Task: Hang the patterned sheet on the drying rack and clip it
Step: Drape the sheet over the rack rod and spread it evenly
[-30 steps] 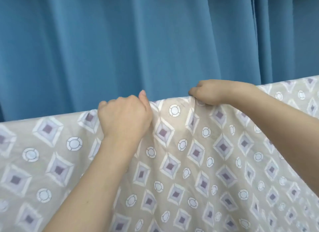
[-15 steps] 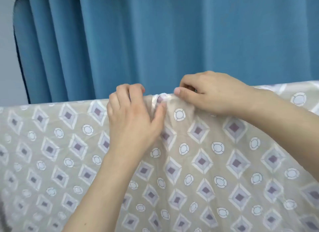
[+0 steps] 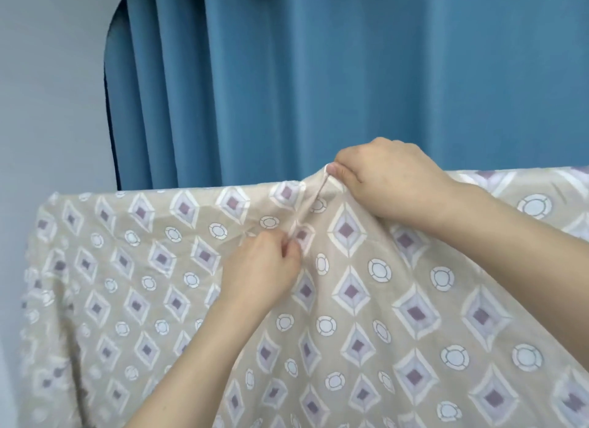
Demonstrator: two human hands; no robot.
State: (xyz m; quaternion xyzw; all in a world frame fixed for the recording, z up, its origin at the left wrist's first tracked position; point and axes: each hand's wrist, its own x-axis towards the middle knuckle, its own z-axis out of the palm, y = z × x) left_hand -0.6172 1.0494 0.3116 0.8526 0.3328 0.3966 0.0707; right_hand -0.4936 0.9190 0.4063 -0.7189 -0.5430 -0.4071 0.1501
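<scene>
The patterned sheet hangs draped over the top of what I take to be the drying rack, itself hidden under the cloth, its upper edge running left to right before a blue curtain. The right hand pinches a raised fold at that top edge; the left hand pinches the same fold just below, on the near face. No clip shows. The right hand sits nearer the edge where one would go.

Head view, forward-down, close in
</scene>
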